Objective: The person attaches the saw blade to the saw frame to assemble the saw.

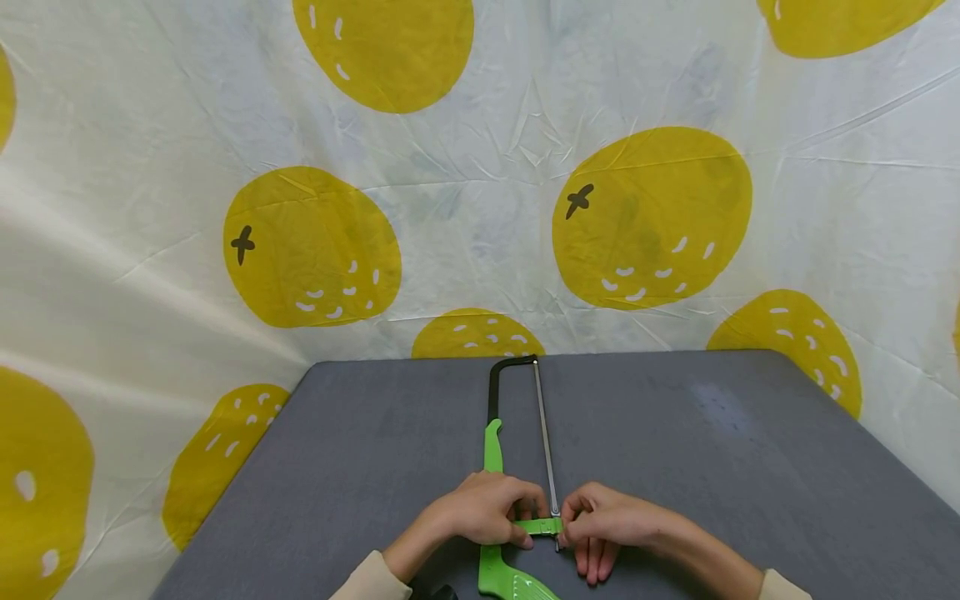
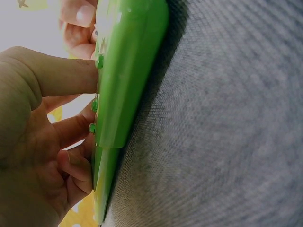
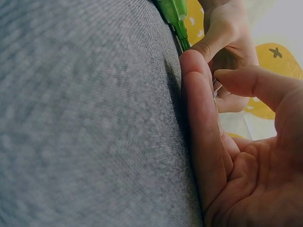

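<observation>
A hacksaw [image 1: 492, 458] with a green handle and a black front bow lies flat on the grey table. Its thin metal blade [image 1: 545, 442] runs along the right side, down to a short green cross arm. My left hand [image 1: 491, 508] holds the saw's green frame, its thumb and fingers at the cross arm. In the left wrist view that thumb presses on the green frame [image 2: 128, 75]. With thumb and forefinger my right hand [image 1: 607, 525] pinches the saw where blade and cross arm meet; its other fingers rest on the table. The fingertips partly hide the small metal part there.
The grey tabletop [image 1: 675, 433] spreads on both sides of the saw. A white cloth [image 1: 480, 233] printed with yellow fruit hangs behind the table and at its sides. Something dark [image 1: 444, 593] shows at the bottom edge, too cut off to identify.
</observation>
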A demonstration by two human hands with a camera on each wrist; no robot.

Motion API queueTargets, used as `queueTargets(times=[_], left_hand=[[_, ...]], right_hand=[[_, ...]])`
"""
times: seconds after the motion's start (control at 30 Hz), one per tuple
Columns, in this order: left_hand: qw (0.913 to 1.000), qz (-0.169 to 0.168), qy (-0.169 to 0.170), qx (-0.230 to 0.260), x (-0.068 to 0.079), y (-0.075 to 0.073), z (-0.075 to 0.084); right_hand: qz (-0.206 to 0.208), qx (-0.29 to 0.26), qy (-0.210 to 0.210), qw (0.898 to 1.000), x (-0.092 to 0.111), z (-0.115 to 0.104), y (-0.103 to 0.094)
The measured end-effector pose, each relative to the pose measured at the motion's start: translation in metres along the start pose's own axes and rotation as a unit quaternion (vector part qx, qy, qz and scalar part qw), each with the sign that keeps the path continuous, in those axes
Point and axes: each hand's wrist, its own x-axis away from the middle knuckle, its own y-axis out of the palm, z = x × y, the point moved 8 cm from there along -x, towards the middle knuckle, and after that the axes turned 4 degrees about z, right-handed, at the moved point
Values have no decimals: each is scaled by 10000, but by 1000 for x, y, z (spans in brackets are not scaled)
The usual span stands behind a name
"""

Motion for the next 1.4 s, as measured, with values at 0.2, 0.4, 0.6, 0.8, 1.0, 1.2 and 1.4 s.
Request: queueTargets(times=[0.2, 0.4, 0.6, 0.8, 1.0, 1.2, 1.4], left_hand=[[10000, -21, -8, -8, 0, 0, 0], [10000, -26, 2, 12, 0, 0, 0], [10000, -20, 30, 15, 0, 1, 0], [10000, 12, 87, 1, 0, 0, 1], [10000, 14, 85, 9, 1, -1, 2], [10000, 3, 67, 3, 1, -1, 2], [10000, 31, 40, 20, 1, -2, 2]], right_hand=[[14, 35, -4, 10000, 0, 1, -1], [13, 43, 3, 10000, 0, 1, 0], [13, 68, 62, 10000, 1, 0, 0], [-5, 55, 37, 10000, 1, -1, 0], [-11, 33, 15, 10000, 1, 0, 0], [-8, -6, -27, 10000, 0, 1, -1], [-2, -2, 68, 10000, 0, 0, -2]])
